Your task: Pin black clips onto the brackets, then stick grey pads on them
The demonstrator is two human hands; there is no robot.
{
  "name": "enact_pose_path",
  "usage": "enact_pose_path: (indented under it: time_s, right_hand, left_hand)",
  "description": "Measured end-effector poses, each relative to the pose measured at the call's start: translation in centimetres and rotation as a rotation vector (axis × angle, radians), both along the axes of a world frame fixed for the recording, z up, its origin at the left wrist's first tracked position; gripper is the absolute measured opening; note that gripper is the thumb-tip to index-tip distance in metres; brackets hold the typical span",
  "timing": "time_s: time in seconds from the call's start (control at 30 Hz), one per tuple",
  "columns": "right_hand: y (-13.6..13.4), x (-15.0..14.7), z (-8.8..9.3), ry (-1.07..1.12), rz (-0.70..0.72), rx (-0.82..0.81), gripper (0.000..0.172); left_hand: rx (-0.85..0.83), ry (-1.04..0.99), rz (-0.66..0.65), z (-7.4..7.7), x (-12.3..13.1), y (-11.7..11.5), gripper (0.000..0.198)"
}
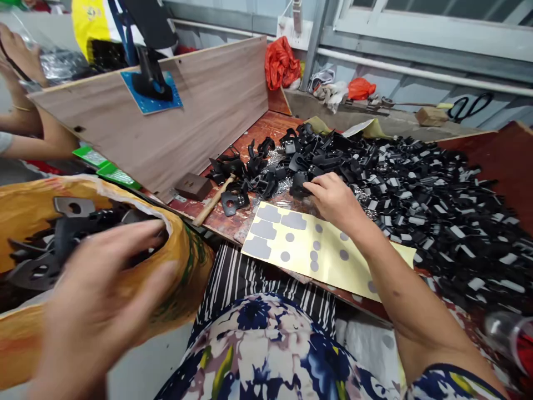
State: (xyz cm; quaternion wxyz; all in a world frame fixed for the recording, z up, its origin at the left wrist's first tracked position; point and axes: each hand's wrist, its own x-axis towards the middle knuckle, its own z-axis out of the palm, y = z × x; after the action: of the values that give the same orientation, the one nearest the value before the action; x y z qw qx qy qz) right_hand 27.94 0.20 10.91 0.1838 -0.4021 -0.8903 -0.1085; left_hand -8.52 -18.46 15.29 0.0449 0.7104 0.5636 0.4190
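Note:
My left hand, smeared by motion, is over the mouth of a yellow woven sack; its fingers look apart, with nothing seen in them. Inside the sack lie black plastic parts with holes through them. On the red table my right hand has thumb and fingers closed on a black plastic part. Below that hand lies a yellow sheet of grey stickers, some round, some larger and squarish. Loose black parts and small shiny metal pieces lie around the right hand.
A large heap of black parts with light pads covers the table's right side. A wooden-handled tool and a brown block lie at left. Behind a wooden partition a co-worker's arms show. A clear jar stands at right.

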Motion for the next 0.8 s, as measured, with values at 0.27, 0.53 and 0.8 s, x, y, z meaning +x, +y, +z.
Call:
enact_pose_path:
  time_s: [0.27,0.53,0.8]
  right_hand:
    - [-10.8,-4.5,-2.4,0.679,-0.001,-0.510,0.018]
    - [-8.0,-0.9,-8.7,0.787,-0.289,-0.433,0.019]
    - [-8.1,0.4,-8.4,0.870,-0.163,-0.804,0.024]
  left_hand:
    - [-0.259,-0.063,-0.478,-9.5,12.1,8.5,0.076]
    - [-0.788,-1.156,-0.397,-10.3,12.0,14.7,0.062]
    - [-0.918,-1.296,-0.309,-12.0,12.7,17.1,0.043]
